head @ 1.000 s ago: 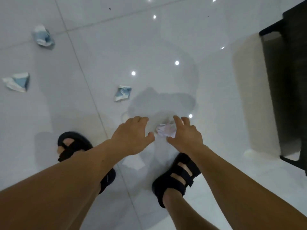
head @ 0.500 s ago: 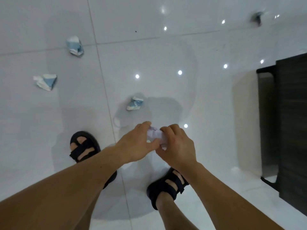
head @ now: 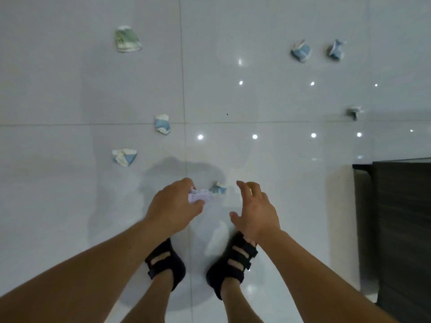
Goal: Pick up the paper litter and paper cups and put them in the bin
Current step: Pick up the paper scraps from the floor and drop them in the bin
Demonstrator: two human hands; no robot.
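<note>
My left hand (head: 173,209) is closed around a crumpled white paper wad (head: 200,196), held above the floor. My right hand (head: 255,210) hovers to its right, fingers spread and holding nothing. Just beyond the wad a small crumpled blue-and-white paper piece (head: 218,188) lies on the floor between my hands. Several more crushed paper cups and scraps lie on the white tiles: one near left (head: 124,156), one by the tile joint (head: 162,123), a greenish cup far left (head: 127,39), two at far right (head: 301,51) (head: 336,50), and a grey scrap (head: 354,112). No bin is in view.
A dark cabinet or furniture piece (head: 401,229) stands at the right edge. My two feet in black sandals (head: 166,261) (head: 233,259) are planted below my hands. The glossy white tile floor (head: 256,54) reflects ceiling lights.
The paper wad has passed from both hands into my left hand alone. My right hand has let go and opened. The view has tilted up, showing more litter farther away.
</note>
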